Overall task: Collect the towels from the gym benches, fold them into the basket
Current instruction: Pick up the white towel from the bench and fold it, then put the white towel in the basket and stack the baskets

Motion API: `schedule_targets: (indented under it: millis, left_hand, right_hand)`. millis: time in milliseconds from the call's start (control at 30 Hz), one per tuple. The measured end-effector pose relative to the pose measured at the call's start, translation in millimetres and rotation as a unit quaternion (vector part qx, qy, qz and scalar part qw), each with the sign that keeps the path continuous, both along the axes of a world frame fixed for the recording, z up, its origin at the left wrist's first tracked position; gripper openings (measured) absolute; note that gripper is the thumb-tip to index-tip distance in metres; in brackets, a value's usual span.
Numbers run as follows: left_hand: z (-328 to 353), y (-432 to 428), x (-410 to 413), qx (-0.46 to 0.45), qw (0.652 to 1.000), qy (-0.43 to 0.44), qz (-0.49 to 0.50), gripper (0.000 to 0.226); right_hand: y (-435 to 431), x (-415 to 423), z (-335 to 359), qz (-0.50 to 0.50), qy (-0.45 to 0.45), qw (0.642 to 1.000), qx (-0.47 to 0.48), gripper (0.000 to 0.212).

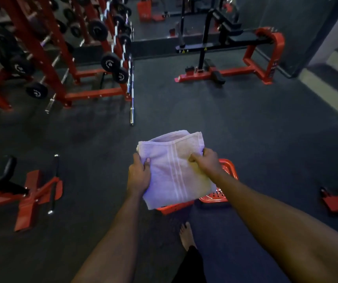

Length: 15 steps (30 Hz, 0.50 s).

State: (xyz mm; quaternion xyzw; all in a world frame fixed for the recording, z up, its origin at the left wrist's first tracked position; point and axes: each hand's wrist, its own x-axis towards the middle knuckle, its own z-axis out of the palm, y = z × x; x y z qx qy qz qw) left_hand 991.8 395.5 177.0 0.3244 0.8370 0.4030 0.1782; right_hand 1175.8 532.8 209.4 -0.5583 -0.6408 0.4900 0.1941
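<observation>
Forearms (113,242) reach in from below. Left hand (138,176) and right hand (207,162) each pinch a side edge of the folded towel (174,170), thumbs on top. Towel is held in the air over the red basket (228,166) on the floor (266,139). Its long axis and white stripes run near-to-far, leaning left. Bare foot (186,235) stands near the basket. Dumbbell (110,61) markings are unreadable.

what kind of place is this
A gym, most likely its free-weights area: a red rack loaded with dumbbells, a barbell at its end, and a red-framed bench further back.
</observation>
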Motion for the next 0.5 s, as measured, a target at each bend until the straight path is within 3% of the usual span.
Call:
schedule_targets:
  millis: [167, 333, 400, 500]
  left_hand:
    - [-40.0, 66.9, -30.9, -0.078, 0.996, -0.033, 0.03, 0.029]
    - [-71.0, 112.2, -55.2, -0.189, 0.978, -0.067, 0.057, 0.036]
    - [-80.6, 121.4, -58.6, -0.214, 0.972, -0.081, 0.048, 0.041]
    - [-90.2, 131.8, -54.7, -0.218, 0.972, -0.086, 0.014, 0.032]
  right_hand:
    - [76.4, -37.1, -43.4, 0.066, -0.06, 0.996, -0.027, 0.02]
    - [133.8, -63.0, -93.2, 0.158, -0.209, 0.963, -0.066, 0.039]
    - [147.9, -66.9, -108.2, 0.164, -0.256, 0.951, -0.06, 0.035]
    - [160.3, -68.9, -120.8, 0.174, -0.256, 0.949, -0.063, 0.031]
